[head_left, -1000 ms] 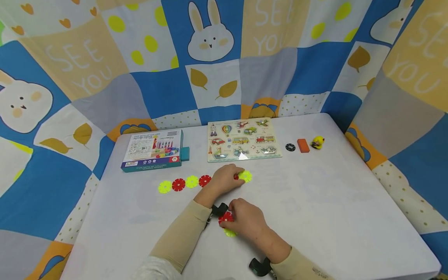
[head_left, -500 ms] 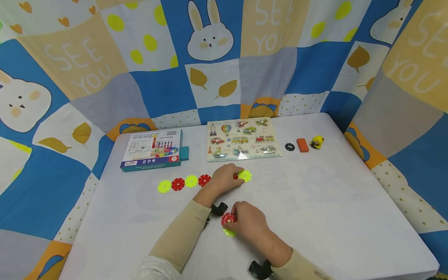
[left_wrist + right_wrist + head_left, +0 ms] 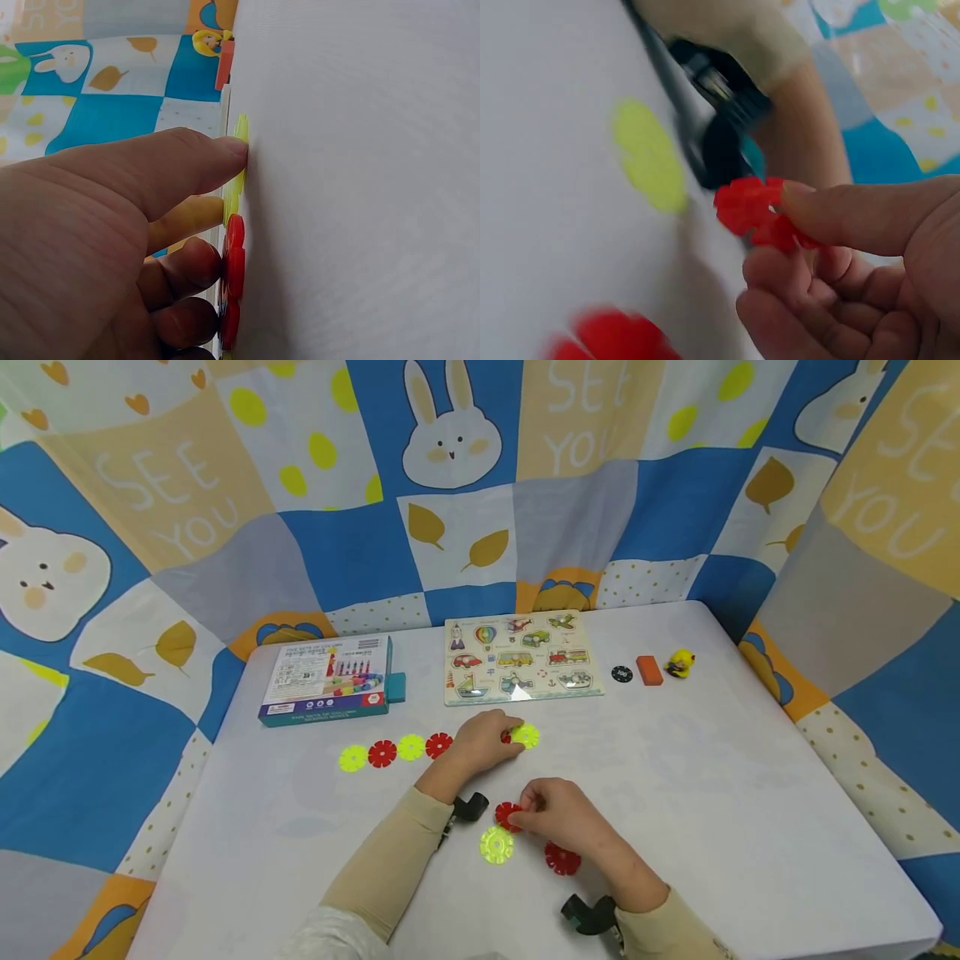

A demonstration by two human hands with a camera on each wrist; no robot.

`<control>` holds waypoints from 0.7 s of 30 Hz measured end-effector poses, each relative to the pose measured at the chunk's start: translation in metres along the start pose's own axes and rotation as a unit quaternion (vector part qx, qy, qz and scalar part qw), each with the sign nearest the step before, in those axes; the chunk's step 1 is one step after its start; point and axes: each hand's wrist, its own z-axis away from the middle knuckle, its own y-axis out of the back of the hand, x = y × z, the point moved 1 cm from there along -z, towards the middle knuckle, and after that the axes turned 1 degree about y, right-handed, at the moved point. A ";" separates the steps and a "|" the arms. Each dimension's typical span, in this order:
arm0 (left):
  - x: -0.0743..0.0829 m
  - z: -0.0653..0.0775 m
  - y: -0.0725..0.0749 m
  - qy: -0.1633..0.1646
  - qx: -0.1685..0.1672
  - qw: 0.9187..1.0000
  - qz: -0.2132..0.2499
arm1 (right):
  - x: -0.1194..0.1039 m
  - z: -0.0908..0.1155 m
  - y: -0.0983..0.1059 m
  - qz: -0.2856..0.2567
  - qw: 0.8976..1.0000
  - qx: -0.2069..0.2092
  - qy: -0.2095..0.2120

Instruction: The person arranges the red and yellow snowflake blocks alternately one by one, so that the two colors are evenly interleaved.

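Observation:
My left hand (image 3: 480,745) bends over the right end of a row of plastic snowflake discs. Its thumb and index finger hold the end yellow-green disc (image 3: 531,737), while other fingers touch a red disc (image 3: 234,259) beside it. In the row's left part lie a yellow disc (image 3: 353,758), a red disc (image 3: 382,753) and more alternating ones; the hand hides part of the row. Nearer the front, my right hand (image 3: 566,817) pinches a red snowflake disc (image 3: 742,206) between thumb and fingers, above the table. Below it lie a loose yellow-green disc (image 3: 497,845) and another red disc (image 3: 562,860).
Behind the row are a boxed toy set (image 3: 326,681), a teal block (image 3: 396,687) and a wooden vehicle puzzle board (image 3: 523,660). Farther right sit a black round chip (image 3: 622,674), an orange block (image 3: 649,670) and a small yellow duck figure (image 3: 680,664). Patterned cloth surrounds the white table.
My right hand has shifted right and slightly away with a red disc, uncovering the loose yellow-green disc. A second red disc now shows on the table by the wrist. My left hand stays put.

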 end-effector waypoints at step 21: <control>0.001 0.001 0.002 0.000 -0.004 1.000 -0.003 | 0.049 -0.076 0.066 0.048 0.987 0.140 -0.066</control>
